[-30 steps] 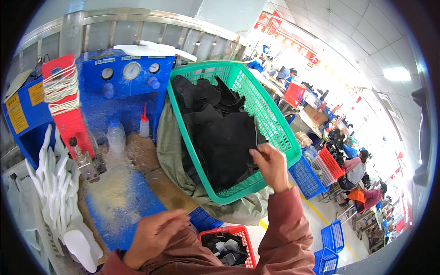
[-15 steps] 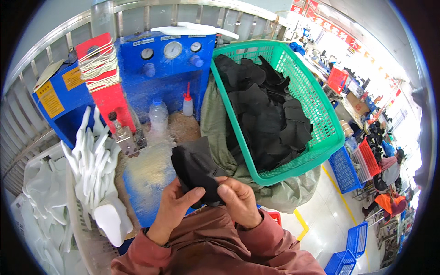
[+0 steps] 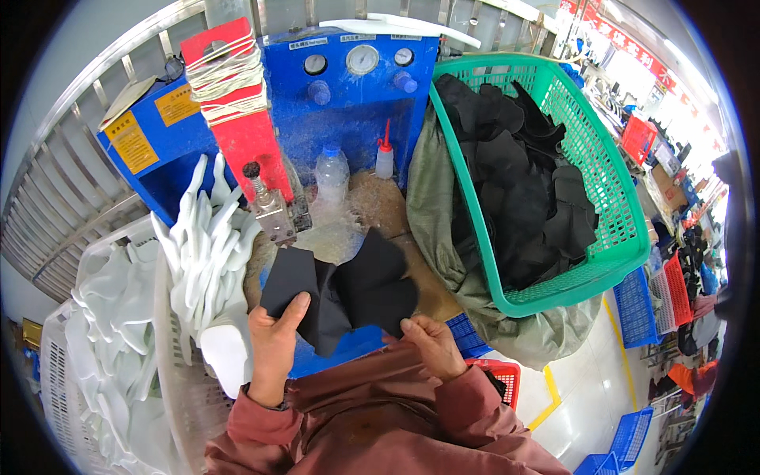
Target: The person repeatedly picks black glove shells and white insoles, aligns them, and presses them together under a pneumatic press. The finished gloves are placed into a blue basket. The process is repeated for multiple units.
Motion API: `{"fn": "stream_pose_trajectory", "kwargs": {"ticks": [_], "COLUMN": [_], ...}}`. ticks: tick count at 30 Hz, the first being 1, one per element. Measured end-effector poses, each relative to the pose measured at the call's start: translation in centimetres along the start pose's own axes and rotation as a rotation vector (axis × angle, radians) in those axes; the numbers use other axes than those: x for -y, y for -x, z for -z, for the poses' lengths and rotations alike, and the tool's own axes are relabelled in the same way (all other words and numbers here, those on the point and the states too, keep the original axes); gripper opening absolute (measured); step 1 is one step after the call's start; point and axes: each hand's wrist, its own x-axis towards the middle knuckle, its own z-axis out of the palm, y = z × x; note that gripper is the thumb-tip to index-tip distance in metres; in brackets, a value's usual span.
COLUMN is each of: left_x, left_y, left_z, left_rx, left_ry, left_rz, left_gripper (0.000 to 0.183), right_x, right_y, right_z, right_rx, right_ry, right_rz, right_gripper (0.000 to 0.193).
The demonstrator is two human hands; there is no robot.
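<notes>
A black fabric piece (image 3: 340,289) is spread out between my hands, its two wide lobes joined at a fold in the middle. My left hand (image 3: 275,328) pinches its left panel, thumb on top. With thumb and fingertips, my right hand (image 3: 431,342) grips the lower right corner. The piece hangs just above a blue machine's work surface (image 3: 336,348), in front of a metal clamp-like head (image 3: 273,210) on a red upright (image 3: 241,150) wound with pale cord. To the right, similar black pieces (image 3: 514,186) fill a green basket (image 3: 570,299).
Beyond stand a blue gauge panel (image 3: 356,99), a clear plastic bottle (image 3: 332,176) and a small red-tipped squeeze bottle (image 3: 384,158). White foot-shaped forms (image 3: 210,261) crowd a pale crate (image 3: 178,380) at left. Near my right forearm sits a red basket (image 3: 507,376).
The black piece has gone from folded to spread open, and my hands have moved apart. The whole view has shifted, so the surroundings appear further right.
</notes>
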Motion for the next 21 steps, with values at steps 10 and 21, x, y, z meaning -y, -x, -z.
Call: {"fn": "stream_pose_trajectory", "kwargs": {"ticks": [10,21], "left_x": [-1.9,-0.3], "left_y": [1.1,0.7], "left_z": [0.2,1.9], "left_rx": [0.373,0.475], "left_ry": [-0.512,-0.456], "left_rz": [-0.112,0.075], "left_gripper": [0.026,0.033], "right_x": [2.4,-3.7], "right_y": [-1.7,-4.6], "right_z": [-5.9,-7.7], "right_rx": [0.205,0.236], "right_ry": [-0.433,-0.769], "right_rz": [0.084,0.182], "right_gripper": [0.053,0.059]}}
